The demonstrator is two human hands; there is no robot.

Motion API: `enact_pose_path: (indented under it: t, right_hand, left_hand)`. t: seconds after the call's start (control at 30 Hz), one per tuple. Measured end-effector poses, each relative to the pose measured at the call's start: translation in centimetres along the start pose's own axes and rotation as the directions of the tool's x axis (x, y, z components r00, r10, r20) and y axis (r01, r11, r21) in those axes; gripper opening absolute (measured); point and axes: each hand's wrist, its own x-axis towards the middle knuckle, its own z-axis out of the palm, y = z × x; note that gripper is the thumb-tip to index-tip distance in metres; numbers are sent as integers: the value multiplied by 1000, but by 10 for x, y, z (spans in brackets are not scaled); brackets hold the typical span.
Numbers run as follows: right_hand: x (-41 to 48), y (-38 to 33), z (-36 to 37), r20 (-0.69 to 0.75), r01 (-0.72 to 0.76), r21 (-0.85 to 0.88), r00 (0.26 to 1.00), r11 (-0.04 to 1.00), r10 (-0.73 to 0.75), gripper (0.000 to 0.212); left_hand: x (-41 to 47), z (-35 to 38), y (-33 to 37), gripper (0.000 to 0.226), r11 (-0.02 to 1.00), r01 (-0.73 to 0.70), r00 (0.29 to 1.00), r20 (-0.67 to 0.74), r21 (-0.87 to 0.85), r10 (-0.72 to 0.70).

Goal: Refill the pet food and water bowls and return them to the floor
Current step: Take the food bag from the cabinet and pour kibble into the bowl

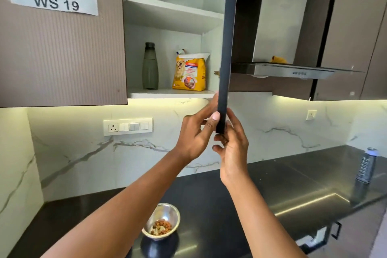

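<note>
A steel bowl (165,216) with some brown kibble (161,226) stands on the black counter (219,195) below my arms. Both hands hold the lower corner of the open wall-cabinet door (227,48), which I see edge-on. My left hand (196,132) grips it from the left with the thumb on the edge; my right hand (232,142) grips it from the right. Inside the cabinet, on the bottom shelf, stand a yellow dog-food bag (189,73) with its top folded and a grey bottle (150,66).
A clear water bottle (366,165) stands on the counter at the far right. A chimney hood (293,69) hangs right of the door, with an orange cloth (278,59) on top. A switch panel (128,126) sits on the marble backsplash. The closed door at left is labelled WS 19 (55,3).
</note>
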Motion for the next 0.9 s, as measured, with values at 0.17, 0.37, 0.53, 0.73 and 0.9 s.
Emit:
enact_pose_path:
  t: [0.17, 0.37, 0.53, 0.73, 0.9]
  right_hand:
    - [21, -33, -65, -86, -41, 50, 995, 998, 45, 35]
    - [52, -69, -131, -124, -107, 159, 984, 981, 127, 35]
    - [70, -77, -166, -93, -134, 165, 984, 977, 151, 36]
    - [73, -66, -169, -137, -151, 216, 974, 965, 183, 39]
    - [76, -22, -136, -232, -344, 105, 904, 933, 359, 37]
  left_hand:
    - [12, 62, 27, 51, 991, -29, 995, 100, 128, 16]
    - [30, 134, 35, 55, 977, -14, 970, 239, 214, -38]
    - [36, 170, 30, 54, 963, -1, 970, 234, 271, -65]
    - [35, 164, 25, 55, 920, -24, 967, 242, 392, -78]
    - [28, 113, 5, 54, 850, 28, 979, 159, 526, -131]
